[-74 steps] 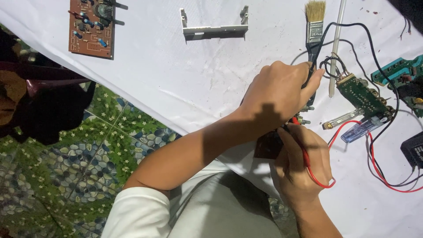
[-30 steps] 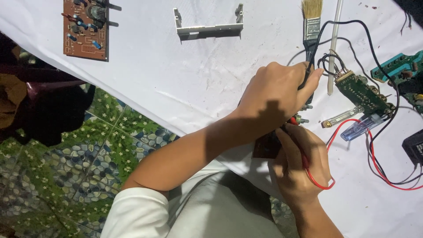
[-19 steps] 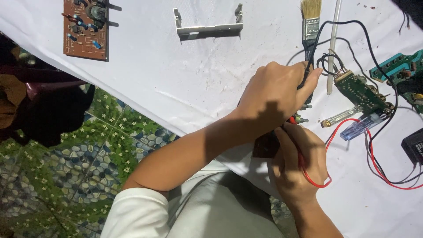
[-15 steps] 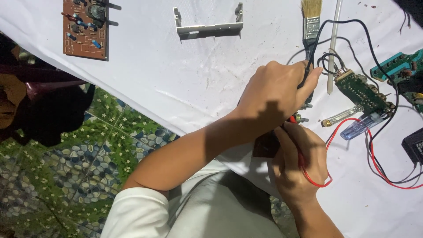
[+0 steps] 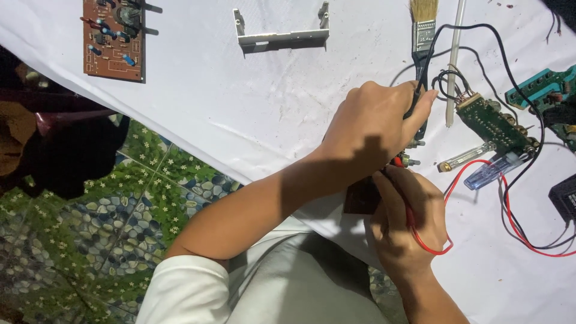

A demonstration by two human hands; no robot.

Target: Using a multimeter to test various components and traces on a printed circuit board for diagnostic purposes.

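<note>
While both hands stay almost where they were a moment ago, the red wire (image 5: pixel 429 243) has curled in closer. Near the middle right of the frame, the left hand (image 5: pixel 375 129) is wrapped round a dark probe, and the right hand (image 5: pixel 408 222) pinches the small brown board (image 5: pixel 361 197).

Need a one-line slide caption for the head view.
Left hand and right hand work a small brown board with a red wire on a white-covered table.
</note>
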